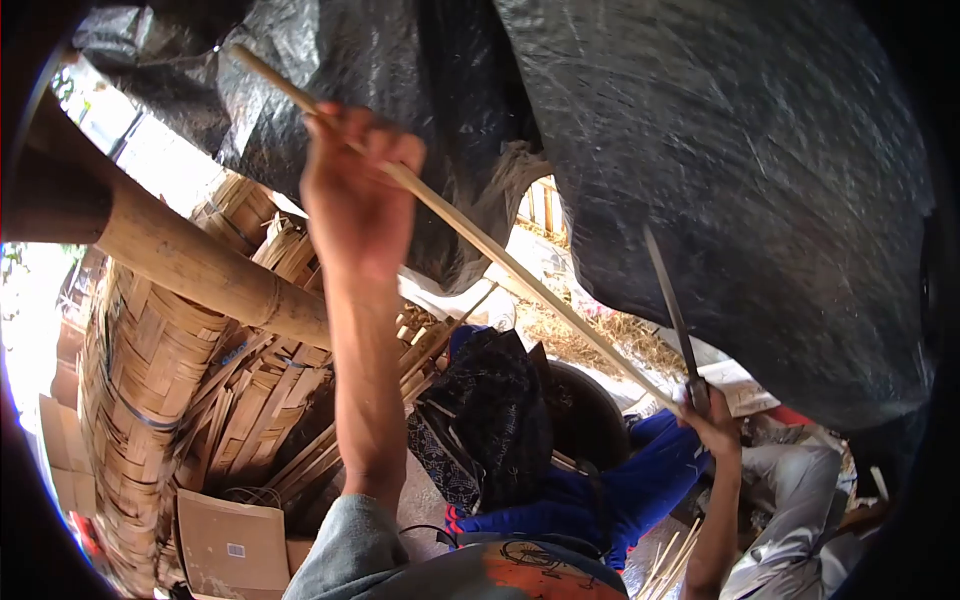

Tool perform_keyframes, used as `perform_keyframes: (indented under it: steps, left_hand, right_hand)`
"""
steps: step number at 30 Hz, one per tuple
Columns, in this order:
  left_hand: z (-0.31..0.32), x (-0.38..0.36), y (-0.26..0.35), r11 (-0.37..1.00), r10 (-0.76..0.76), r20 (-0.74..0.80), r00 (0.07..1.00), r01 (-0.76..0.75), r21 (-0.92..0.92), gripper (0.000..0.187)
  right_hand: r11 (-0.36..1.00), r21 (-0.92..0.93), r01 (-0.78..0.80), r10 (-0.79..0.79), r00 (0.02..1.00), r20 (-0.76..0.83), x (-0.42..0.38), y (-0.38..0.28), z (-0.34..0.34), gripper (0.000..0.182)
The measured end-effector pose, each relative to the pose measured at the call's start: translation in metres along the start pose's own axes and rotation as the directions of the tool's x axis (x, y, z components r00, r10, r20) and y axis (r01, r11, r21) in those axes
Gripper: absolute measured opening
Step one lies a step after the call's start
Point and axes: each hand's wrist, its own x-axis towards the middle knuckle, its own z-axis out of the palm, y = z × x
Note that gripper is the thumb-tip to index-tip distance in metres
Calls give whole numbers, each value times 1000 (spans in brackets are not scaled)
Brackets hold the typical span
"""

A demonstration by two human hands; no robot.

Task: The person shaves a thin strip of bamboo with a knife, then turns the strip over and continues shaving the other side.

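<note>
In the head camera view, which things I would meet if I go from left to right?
Woven bamboo roll → left hand → dark patterned cloth → right hand gripping a knife → another person's grey trouser leg.

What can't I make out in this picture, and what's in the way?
- Left hand on the pale strip, head view: finger detail, lost to blur.
- Knife, head view: most of its handle, hidden by the right hand.
- Behind the black sheet, head view: the sheet itself blocks sight.
- Cardboard box, head view: its small label, too tiny to read.
</note>
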Motion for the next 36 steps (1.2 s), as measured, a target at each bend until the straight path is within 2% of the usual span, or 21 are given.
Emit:
perform_keyframes:
  steps: [1,2,3,4,5,6,8,11,13,16,17,20,22,25,28,29,30,31,32,33,36]
  left_hand:
    - [7,8,11,1000,-23,58,998,24,-12,19]
    - [18,13,24,997,-72,36,997,73,-36,21]
    - [18,21,41,996,-65,101,993,58,64,20]
    - [27,30,58,986,-163,109,981,164,1,22]
    - [36,36,70,990,-127,93,987,120,78,22]
    - [44,43,83,985,-84,86,993,69,159,23]
    - [59,68,116,970,-180,194,964,141,199,25]
    - [107,71,113,962,-20,400,916,-90,256,22]
    - [118,70,105,928,-61,439,897,-111,356,21]
    - [102,61,84,866,-71,417,906,-151,477,18]
    - [91,56,77,846,-37,377,926,-172,505,19]
    - [70,41,63,874,-139,285,948,-18,485,16]
    - [59,32,49,868,-140,269,953,-12,496,13]
    - [59,26,35,811,-119,289,950,-76,581,13]
    - [66,33,36,807,-200,357,912,-52,588,12]
    - [60,43,52,785,-188,353,916,-76,615,14]
    - [58,48,59,760,-176,351,920,-100,643,30]
    - [70,37,40,756,-182,349,919,-96,648,30]
    - [82,24,19,657,60,271,961,-243,714,35]
    - [92,14,7,517,312,214,926,-355,779,40]
    - [108,21,31,572,246,251,936,-349,742,43]
  right_hand:
    - [999,-37,6,-4,998,58,10,-9,6,25]
    - [907,-391,157,-163,986,17,22,2,5,32]
    - [924,-340,173,-164,985,56,26,-17,15,39]
    - [902,-344,260,-250,965,74,33,-22,21,40]
    - [929,-308,204,-176,977,117,41,-21,22,43]
    - [871,-344,349,-336,937,101,45,-24,30,44]
    - [786,-524,327,-295,944,147,49,-51,39,50]
    - [827,-520,215,-184,977,111,48,-72,58,52]
    - [759,-632,159,-185,982,26,51,-65,66,53]
    - [764,-603,230,-256,966,45,42,-44,69,46]
    - [964,-254,77,-52,993,102,36,-38,69,37]
    - [985,-173,27,-15,997,69,9,-23,66,40]
    - [973,-230,19,-13,999,30,-11,-13,59,42]
    - [967,-217,-132,132,991,-18,-33,-2,50,35]
    - [979,-175,-102,91,994,-68,-51,10,44,43]
    - [980,-170,-105,95,993,-68,-55,14,41,43]
    - [980,-146,-132,123,990,-70,-58,17,38,43]
    - [980,-120,-158,150,986,-71,-61,21,37,43]
    - [981,-114,-157,150,986,-67,-63,21,36,43]
    - [982,-111,-152,144,987,-74,-66,19,34,43]
    - [984,-102,-144,138,988,-66,-66,20,30,35]
